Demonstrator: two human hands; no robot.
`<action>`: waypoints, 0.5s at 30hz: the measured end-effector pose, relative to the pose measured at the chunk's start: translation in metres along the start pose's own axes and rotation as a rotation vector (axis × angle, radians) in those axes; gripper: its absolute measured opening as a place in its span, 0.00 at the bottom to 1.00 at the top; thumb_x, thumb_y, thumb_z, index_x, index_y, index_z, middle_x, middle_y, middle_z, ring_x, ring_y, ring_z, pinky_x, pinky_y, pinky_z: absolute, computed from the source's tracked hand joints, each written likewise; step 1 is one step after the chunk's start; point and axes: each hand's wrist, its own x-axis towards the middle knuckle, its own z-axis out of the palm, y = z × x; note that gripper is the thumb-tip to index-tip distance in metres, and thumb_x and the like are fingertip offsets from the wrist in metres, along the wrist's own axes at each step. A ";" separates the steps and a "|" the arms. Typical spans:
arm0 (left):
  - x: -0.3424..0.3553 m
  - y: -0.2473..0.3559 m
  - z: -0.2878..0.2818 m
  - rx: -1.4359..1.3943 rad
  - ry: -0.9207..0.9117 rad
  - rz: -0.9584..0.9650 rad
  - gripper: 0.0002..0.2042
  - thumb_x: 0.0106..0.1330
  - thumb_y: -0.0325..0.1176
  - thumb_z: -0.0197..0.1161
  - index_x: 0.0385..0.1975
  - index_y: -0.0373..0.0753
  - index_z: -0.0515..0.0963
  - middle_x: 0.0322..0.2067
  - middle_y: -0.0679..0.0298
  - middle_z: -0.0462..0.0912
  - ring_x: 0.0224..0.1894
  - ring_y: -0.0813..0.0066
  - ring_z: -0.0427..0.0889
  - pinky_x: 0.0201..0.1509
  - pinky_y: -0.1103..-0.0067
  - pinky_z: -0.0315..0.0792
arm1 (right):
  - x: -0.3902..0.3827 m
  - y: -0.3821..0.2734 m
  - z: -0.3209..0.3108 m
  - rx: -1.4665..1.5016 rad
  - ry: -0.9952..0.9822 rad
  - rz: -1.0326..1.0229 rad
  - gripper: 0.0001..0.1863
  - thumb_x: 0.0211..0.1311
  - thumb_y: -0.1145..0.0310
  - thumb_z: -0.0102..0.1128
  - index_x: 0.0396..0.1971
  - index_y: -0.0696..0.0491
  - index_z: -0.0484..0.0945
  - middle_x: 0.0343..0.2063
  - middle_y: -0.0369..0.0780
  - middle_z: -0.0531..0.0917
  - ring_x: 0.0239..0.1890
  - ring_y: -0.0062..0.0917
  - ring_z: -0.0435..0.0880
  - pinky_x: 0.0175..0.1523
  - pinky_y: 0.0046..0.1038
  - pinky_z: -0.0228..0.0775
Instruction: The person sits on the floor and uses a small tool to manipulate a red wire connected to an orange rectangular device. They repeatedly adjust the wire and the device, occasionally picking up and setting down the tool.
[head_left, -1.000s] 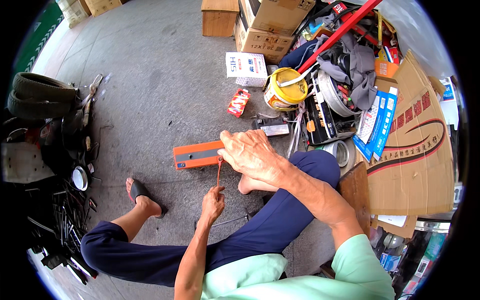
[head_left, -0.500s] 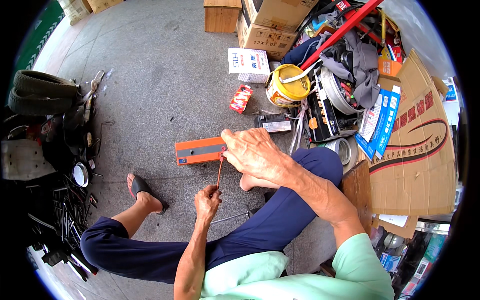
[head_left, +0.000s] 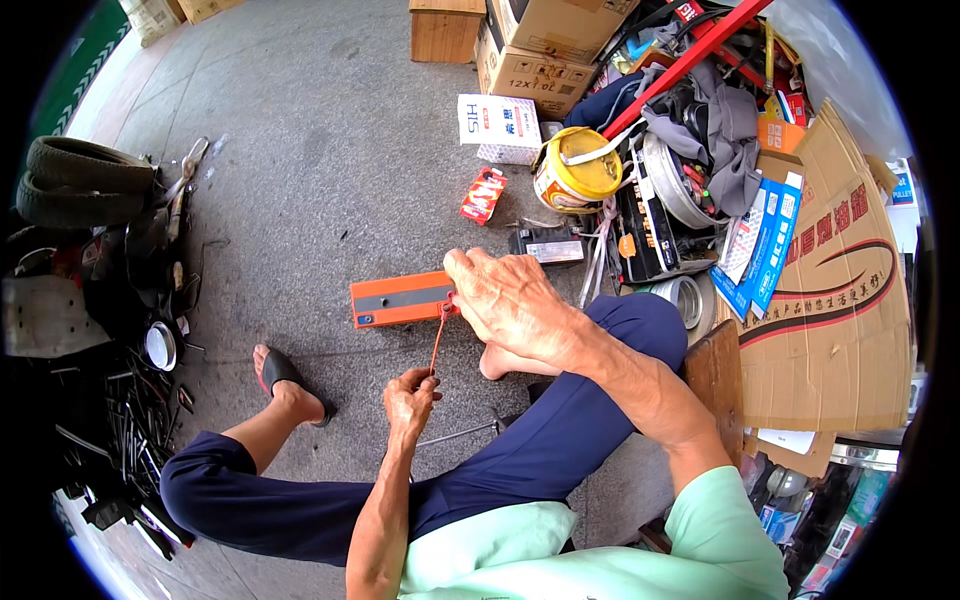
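Observation:
An orange rectangular block with a grey strip point(head_left: 392, 300) lies at mid-frame, above my crossed legs. My right hand point(head_left: 505, 305) is closed over its right end, fingertips beside a ring fitting point(head_left: 446, 310); what lies under the palm is hidden. A thin orange wire or rod point(head_left: 437, 345) runs from that fitting down to my left hand point(head_left: 408, 402), whose fingers are closed around its lower part. A thin metal rod point(head_left: 455, 436) lies near my left wrist.
Tyres point(head_left: 90, 180) and dark parts crowd the left. At right are stacked cartons point(head_left: 530, 75), a yellow bucket point(head_left: 585, 165), a black battery point(head_left: 545, 245), cardboard point(head_left: 830, 330) and clutter. My sandalled foot point(head_left: 290, 390) rests left of the block.
The view has shifted slightly. My left hand has moved a little leftward, tilting the orange wire or rod, and my right hand has crept slightly upward at the block's end.

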 end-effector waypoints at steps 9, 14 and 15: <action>0.003 -0.004 -0.001 -0.011 -0.022 -0.017 0.11 0.59 0.29 0.55 0.38 0.32 0.79 0.27 0.58 0.83 0.25 0.74 0.84 0.23 0.82 0.74 | 0.006 -0.009 -0.005 0.001 -0.087 0.101 0.11 0.56 0.66 0.53 0.31 0.59 0.69 0.16 0.45 0.76 0.26 0.39 0.80 0.32 0.38 0.71; 0.002 -0.005 -0.002 -0.011 -0.021 -0.020 0.12 0.58 0.29 0.55 0.38 0.31 0.79 0.27 0.58 0.83 0.25 0.74 0.84 0.24 0.82 0.74 | 0.000 -0.001 0.003 -0.052 0.111 -0.043 0.12 0.56 0.66 0.54 0.33 0.60 0.68 0.17 0.46 0.78 0.22 0.39 0.81 0.30 0.39 0.71; 0.002 -0.005 -0.001 -0.011 -0.024 -0.016 0.12 0.58 0.29 0.55 0.38 0.31 0.79 0.27 0.58 0.83 0.25 0.74 0.84 0.24 0.82 0.74 | 0.000 0.000 0.004 -0.053 0.123 -0.048 0.12 0.56 0.67 0.54 0.34 0.60 0.68 0.17 0.46 0.78 0.22 0.39 0.81 0.30 0.39 0.71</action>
